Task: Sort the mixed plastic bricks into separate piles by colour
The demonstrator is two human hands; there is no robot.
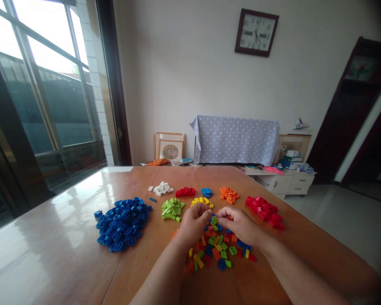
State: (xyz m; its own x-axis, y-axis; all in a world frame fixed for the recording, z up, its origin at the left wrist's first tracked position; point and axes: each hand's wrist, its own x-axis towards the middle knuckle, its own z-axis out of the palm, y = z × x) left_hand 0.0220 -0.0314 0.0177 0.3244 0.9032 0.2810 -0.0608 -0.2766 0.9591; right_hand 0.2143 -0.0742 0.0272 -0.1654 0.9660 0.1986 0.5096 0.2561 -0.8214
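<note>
Both hands are over a mixed heap of toy building bricks [216, 241] in red, orange, yellow, green and blue. My left hand [194, 221] is at the heap's far left edge, thumb and fingers pinched together. Across a small gap, my right hand [236, 221] has its fingertips closed in a pinch above the far part of the heap. Anything held between the fingertips is too small or hidden to make out. Just beyond my left hand lies a row of yellow bricks [202, 202], partly covered by it.
Sorted piles surround the heap: blue round pieces [123, 224], green bricks [172, 209], white bricks [163, 188], red bricks [186, 192], light-blue bricks [206, 192], orange bricks [229, 195] and pinkish-red pieces [265, 212]. The wooden table [73, 271] ends at the right beside the floor.
</note>
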